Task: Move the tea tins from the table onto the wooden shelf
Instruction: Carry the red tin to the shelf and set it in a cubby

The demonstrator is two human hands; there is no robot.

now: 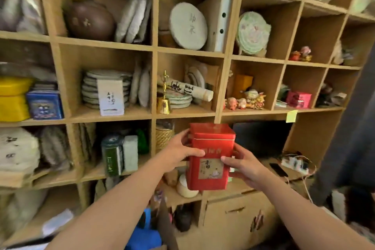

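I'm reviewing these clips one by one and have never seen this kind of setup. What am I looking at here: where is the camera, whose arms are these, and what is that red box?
There is no machine here. The one picture comes from a wide-angle camera worn on a person's head, looking forward and down, so the two bare arms reaching in from the bottom are that person's own.

The left hand and right hand hold a red tea tin between them, upright, lid on, with a picture label on its front. Each hand has a grip on one side.

Behind it stands the wooden shelf, divided into many compartments that hold round wrapped tea cakes, a brown teapot, a green tin and small figurines. The table is not in view.
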